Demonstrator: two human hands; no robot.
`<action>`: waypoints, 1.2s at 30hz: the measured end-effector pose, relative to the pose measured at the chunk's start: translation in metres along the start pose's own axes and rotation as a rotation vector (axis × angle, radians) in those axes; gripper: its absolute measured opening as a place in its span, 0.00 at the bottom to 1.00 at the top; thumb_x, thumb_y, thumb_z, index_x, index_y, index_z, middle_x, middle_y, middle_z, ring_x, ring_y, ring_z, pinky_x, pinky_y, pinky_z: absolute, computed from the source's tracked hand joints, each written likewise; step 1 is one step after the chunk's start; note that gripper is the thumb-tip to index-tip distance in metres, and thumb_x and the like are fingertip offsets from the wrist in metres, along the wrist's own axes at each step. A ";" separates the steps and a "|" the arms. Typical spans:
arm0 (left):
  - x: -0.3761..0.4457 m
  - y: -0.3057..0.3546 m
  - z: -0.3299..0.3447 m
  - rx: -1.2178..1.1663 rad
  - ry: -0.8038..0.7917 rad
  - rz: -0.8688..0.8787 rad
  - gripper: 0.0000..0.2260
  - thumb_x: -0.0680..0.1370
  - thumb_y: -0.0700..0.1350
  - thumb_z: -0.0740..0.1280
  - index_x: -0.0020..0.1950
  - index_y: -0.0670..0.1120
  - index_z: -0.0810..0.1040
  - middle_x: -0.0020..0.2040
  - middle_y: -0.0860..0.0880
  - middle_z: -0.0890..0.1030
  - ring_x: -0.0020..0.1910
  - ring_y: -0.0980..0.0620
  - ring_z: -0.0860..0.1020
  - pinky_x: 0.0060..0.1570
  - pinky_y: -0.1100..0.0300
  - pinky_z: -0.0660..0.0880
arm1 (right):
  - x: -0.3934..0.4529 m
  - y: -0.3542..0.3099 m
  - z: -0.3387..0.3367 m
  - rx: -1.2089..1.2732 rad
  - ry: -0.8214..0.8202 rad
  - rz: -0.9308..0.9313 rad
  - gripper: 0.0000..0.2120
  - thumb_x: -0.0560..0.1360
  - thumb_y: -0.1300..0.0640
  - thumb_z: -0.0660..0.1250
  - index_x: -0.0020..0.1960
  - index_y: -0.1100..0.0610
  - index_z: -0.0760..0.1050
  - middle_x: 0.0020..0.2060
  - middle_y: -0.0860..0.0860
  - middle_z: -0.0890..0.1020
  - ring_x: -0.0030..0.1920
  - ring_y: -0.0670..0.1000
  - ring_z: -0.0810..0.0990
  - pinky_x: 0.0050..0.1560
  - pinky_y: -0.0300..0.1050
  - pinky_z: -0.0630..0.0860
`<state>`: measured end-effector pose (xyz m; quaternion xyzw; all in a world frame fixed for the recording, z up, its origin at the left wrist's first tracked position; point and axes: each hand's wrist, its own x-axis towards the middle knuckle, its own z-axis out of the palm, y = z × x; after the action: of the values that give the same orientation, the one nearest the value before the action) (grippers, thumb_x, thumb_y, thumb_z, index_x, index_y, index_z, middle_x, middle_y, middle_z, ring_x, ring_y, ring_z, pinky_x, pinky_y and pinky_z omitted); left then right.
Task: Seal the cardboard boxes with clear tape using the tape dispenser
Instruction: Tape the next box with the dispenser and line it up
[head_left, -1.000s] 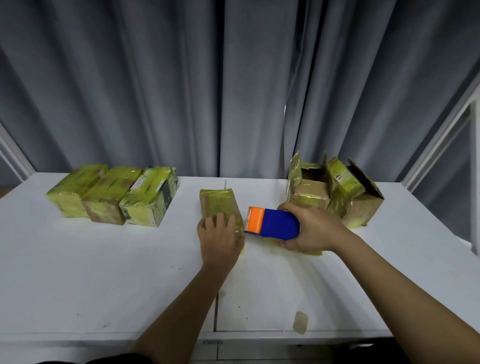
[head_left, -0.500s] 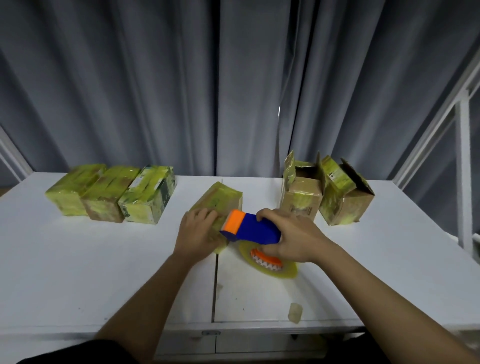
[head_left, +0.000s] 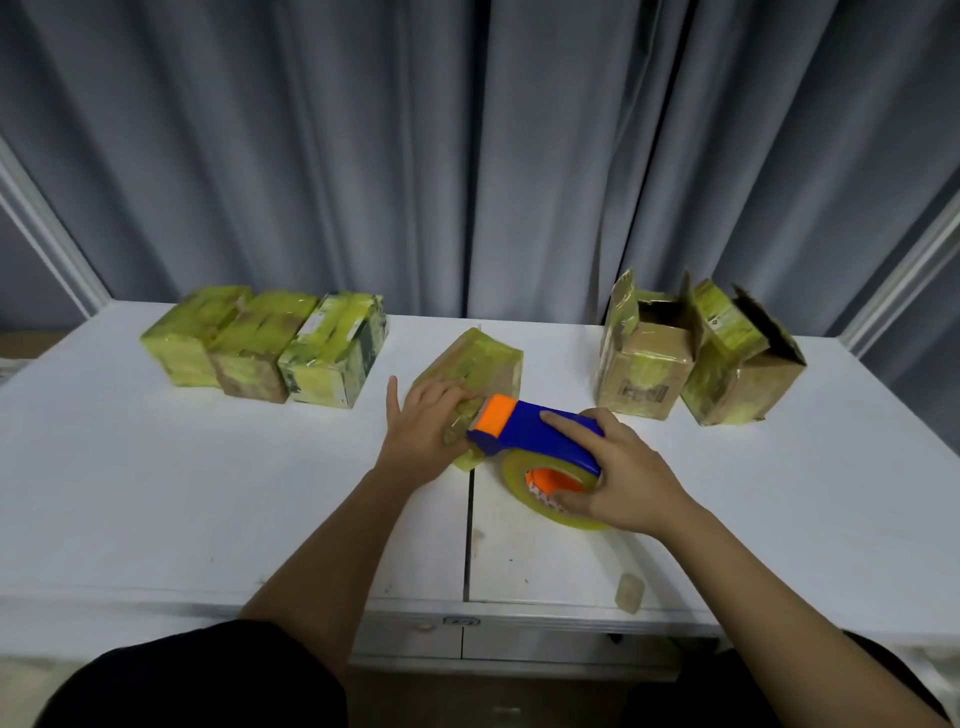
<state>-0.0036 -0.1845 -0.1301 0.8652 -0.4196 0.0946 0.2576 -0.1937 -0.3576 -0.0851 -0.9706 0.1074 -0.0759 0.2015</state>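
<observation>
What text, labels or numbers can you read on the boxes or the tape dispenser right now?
None can be read.
Open box: dark printed label on its front, too blurred to read.
Third sealed box: white label on top, too small to read.
Far-right open box: small mark on its flap, unreadable.
Tape dispenser: no visible text.

You have six cardboard boxes in all. Three taped boxes (head_left: 265, 345) sit in a row well to the left of your left hand (head_left: 423, 428). One taped box (head_left: 475, 364) lies under that hand. Two open boxes (head_left: 696, 358) stand beyond your right hand (head_left: 618, 478). There is one tape dispenser (head_left: 530, 428), held in your right hand, carrying one roll of tape (head_left: 524, 480). One scrap of tape (head_left: 629, 593) lies near your right forearm.
</observation>
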 end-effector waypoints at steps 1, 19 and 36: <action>-0.001 -0.001 0.002 -0.003 0.009 -0.002 0.21 0.73 0.54 0.67 0.65 0.52 0.73 0.67 0.54 0.72 0.70 0.53 0.64 0.70 0.49 0.30 | -0.001 0.003 0.002 0.002 -0.003 0.005 0.39 0.70 0.42 0.72 0.75 0.39 0.56 0.63 0.44 0.65 0.57 0.46 0.69 0.45 0.34 0.68; 0.003 -0.002 0.015 0.106 0.050 0.008 0.19 0.72 0.46 0.72 0.62 0.45 0.76 0.64 0.46 0.76 0.68 0.44 0.69 0.72 0.39 0.46 | -0.019 -0.011 -0.022 -0.012 0.031 0.048 0.33 0.74 0.47 0.68 0.74 0.39 0.58 0.57 0.46 0.66 0.49 0.48 0.71 0.44 0.39 0.69; 0.005 0.004 0.004 0.126 -0.021 -0.036 0.22 0.76 0.54 0.67 0.67 0.47 0.72 0.68 0.46 0.72 0.71 0.46 0.65 0.71 0.44 0.35 | -0.038 -0.021 -0.038 -0.079 -0.058 0.067 0.35 0.72 0.41 0.68 0.74 0.36 0.56 0.52 0.45 0.66 0.48 0.49 0.73 0.43 0.39 0.68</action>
<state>-0.0038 -0.1926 -0.1300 0.8880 -0.3999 0.1071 0.2001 -0.2334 -0.3439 -0.0456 -0.9755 0.1368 -0.0369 0.1685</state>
